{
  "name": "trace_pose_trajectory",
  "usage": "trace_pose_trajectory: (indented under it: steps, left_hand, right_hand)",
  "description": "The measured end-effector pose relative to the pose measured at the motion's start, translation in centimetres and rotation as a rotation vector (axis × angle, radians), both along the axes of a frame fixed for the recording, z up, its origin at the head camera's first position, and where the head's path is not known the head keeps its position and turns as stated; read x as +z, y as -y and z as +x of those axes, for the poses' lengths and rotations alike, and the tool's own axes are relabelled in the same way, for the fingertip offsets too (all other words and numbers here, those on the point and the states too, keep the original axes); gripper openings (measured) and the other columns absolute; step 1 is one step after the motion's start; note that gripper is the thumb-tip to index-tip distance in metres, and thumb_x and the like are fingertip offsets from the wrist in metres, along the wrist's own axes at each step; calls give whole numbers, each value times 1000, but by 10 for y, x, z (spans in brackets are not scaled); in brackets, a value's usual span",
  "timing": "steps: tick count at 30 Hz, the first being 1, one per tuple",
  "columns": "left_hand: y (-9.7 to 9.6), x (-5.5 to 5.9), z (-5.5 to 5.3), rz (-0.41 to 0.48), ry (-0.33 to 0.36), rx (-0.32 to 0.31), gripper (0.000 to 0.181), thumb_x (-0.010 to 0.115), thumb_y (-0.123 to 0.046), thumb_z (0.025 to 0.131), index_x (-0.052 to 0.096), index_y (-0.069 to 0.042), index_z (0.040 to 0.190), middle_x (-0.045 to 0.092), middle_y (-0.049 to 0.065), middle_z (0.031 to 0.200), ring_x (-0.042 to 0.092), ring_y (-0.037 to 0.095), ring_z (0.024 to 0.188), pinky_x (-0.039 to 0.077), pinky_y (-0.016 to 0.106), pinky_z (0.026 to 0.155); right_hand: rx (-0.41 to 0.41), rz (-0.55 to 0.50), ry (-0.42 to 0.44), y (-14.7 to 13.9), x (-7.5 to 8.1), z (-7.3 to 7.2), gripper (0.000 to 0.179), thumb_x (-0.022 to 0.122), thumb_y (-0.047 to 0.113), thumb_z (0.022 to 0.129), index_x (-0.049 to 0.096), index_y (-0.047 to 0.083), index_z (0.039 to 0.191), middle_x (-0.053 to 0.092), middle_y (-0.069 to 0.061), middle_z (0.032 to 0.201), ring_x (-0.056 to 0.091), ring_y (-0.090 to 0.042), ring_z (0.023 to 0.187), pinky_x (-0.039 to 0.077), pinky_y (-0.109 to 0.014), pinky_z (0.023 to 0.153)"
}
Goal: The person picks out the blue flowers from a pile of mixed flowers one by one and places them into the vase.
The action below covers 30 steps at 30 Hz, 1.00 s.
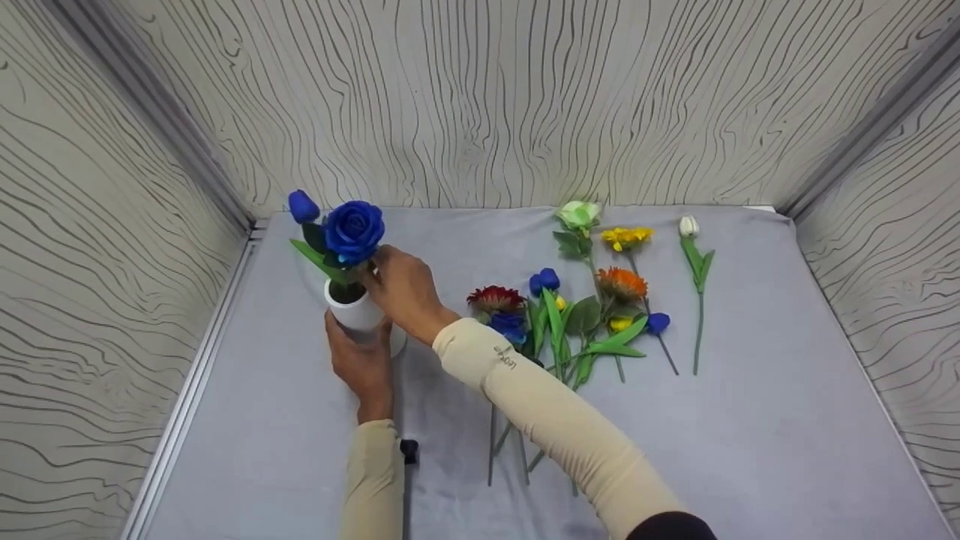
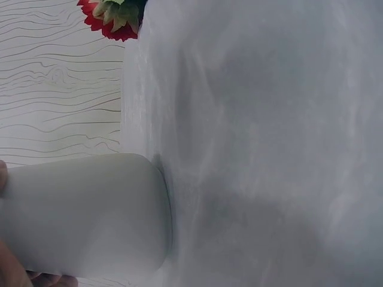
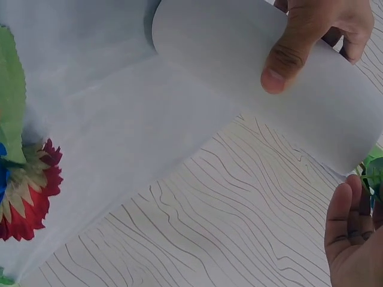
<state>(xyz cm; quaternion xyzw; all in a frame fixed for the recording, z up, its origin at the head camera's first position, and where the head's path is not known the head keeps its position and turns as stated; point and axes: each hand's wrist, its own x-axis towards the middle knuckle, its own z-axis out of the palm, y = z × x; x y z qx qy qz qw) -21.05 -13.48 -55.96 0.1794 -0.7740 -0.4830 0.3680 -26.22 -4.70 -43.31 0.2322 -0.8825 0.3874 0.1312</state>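
My left hand (image 1: 364,371) grips a white vase (image 1: 360,315) that stands at the left of the table; in the right wrist view its thumb lies along the vase wall. A blue rose (image 1: 355,231) rises over the vase mouth. Just under its bloom, my right hand (image 1: 409,289) pinches it, fingers close to the rim in the right wrist view. Beside the rose a blue tulip (image 1: 303,206) with a long green leaf leans left from the vase. The stem ends inside the vase are hidden.
Several artificial flowers lie right of the vase, including a red flower (image 1: 495,299), an orange flower (image 1: 623,283), a pale green rose (image 1: 579,215) and a white tulip (image 1: 689,227). My right forearm crosses over some stems. Patterned walls (image 1: 480,97) border the grey cloth (image 1: 750,442).
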Motion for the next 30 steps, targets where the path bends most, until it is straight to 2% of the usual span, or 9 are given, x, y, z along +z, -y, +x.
trace_pose_trajectory:
  steps: [8,15,22,27,30]
  left_hand:
    - [0,-1,1,3,-9,-7,81,83,-14,75,41,-6,144,52,14,137,50,27,124,39,47,101]
    - [1,-1,2,28,-3,-34,80,81,-11,77,38,-6,145,50,13,140,48,25,125,38,46,102]
    - [0,0,1,57,75,-36,85,79,-14,80,32,-3,149,38,14,150,35,22,137,29,39,109]
    - [0,1,0,69,91,-40,85,78,-13,81,30,-2,150,36,15,151,31,21,139,26,37,111]
    - [1,0,0,94,77,-52,85,78,-12,81,30,-3,150,35,15,151,30,20,139,25,36,112]
  right_hand:
    - [-41,76,-71,7,-5,0,20,58,29,97,66,11,96,67,0,86,64,-10,78,50,-27,65]
    - [-33,86,-90,10,-11,2,14,61,23,96,65,12,88,65,1,79,63,-11,72,50,-28,62]
    - [-53,109,-140,11,-17,5,16,61,23,95,69,9,98,58,-3,90,58,-14,75,50,-27,64]
    - [-71,93,-127,11,-18,5,16,64,23,93,68,8,97,57,-4,88,58,-14,74,50,-28,65]
    - [-82,99,-112,11,-19,5,16,64,23,92,68,9,97,57,-4,89,57,-14,76,50,-29,66]
